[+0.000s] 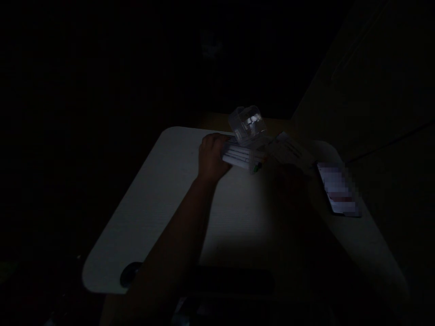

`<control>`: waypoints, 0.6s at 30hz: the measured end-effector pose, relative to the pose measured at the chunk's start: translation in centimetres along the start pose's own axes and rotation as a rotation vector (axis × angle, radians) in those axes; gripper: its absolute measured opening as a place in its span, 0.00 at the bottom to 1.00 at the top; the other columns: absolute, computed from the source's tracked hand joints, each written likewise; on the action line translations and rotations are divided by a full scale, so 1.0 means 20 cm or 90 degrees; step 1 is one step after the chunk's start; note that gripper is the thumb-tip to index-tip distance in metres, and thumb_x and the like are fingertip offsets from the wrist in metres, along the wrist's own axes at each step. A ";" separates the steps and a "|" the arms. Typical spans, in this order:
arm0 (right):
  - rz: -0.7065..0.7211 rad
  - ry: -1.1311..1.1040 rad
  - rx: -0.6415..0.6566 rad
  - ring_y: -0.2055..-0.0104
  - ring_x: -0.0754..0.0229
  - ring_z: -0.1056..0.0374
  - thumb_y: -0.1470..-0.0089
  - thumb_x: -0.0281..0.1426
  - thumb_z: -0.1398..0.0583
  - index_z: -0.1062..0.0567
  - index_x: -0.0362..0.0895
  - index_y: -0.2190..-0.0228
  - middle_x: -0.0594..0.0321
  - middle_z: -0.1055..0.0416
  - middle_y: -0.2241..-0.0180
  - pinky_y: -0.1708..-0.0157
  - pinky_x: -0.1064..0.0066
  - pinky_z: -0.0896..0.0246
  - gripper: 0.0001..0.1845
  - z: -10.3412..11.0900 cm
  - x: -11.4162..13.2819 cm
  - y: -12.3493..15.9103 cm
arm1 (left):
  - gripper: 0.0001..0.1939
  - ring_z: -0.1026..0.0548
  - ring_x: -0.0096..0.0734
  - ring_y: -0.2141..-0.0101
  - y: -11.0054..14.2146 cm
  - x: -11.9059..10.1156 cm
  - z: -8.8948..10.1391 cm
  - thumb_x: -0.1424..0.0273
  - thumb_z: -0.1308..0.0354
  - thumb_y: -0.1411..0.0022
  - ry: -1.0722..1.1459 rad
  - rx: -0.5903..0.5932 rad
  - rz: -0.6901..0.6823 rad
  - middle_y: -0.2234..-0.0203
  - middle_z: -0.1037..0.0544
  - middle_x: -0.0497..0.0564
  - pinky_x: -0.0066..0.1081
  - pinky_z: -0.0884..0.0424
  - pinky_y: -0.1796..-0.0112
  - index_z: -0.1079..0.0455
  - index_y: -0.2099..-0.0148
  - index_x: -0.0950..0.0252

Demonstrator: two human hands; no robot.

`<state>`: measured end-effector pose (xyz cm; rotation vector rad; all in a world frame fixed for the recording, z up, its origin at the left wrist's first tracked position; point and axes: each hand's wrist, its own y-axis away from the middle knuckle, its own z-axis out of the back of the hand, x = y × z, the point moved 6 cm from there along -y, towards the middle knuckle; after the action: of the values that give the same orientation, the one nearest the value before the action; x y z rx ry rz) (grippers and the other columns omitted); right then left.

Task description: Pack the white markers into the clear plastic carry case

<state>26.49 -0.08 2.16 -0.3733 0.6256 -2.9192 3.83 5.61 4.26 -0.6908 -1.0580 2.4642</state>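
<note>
My left hand (214, 156) is wrapped round the end of a clear plastic case of markers (238, 156), which lies on its side at the far part of the table. White marker barrels show through its wall, and a green cap and an orange one are at the right end. A clear, box-shaped plastic lid or container (248, 124) stands just behind the case; whether the two are joined I cannot tell. Deep shadow covers my right hand (288, 181), just right of the markers' capped ends. Its fingers are too dark to make out.
The room is very dark. A lit phone (338, 188) lies near the right edge of the white table (142, 199). Behind my right hand lies a pale printed sheet or packet (292, 149). A dark round recess (131, 274) is at the front left, and a long dark slot (234, 280) runs along the near edge.
</note>
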 end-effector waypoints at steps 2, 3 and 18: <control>-0.005 0.012 0.012 0.50 0.58 0.35 0.41 0.39 0.44 0.32 0.40 0.50 0.55 0.34 0.50 0.51 0.58 0.35 0.21 -0.01 0.00 0.01 | 0.24 0.34 0.44 0.51 0.00 0.00 0.00 0.69 0.39 0.51 -0.003 0.006 0.009 0.54 0.29 0.55 0.43 0.37 0.50 0.37 0.50 0.61; -0.006 0.016 0.017 0.50 0.58 0.35 0.41 0.39 0.44 0.32 0.40 0.50 0.55 0.34 0.50 0.51 0.58 0.35 0.21 -0.01 0.00 0.01 | 0.24 0.34 0.44 0.51 0.00 0.00 0.00 0.69 0.39 0.50 -0.003 0.008 0.012 0.55 0.29 0.55 0.43 0.37 0.50 0.37 0.50 0.61; 0.059 -0.020 -0.009 0.48 0.57 0.36 0.40 0.38 0.44 0.32 0.42 0.50 0.54 0.35 0.49 0.49 0.57 0.36 0.20 0.01 0.04 0.02 | 0.24 0.34 0.44 0.51 0.00 0.00 0.00 0.68 0.40 0.50 0.013 0.014 0.013 0.54 0.30 0.56 0.43 0.37 0.49 0.37 0.49 0.60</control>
<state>25.80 -0.58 2.30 -0.3805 0.6407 -2.8177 3.86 5.58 4.39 -0.7221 -1.0204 2.4775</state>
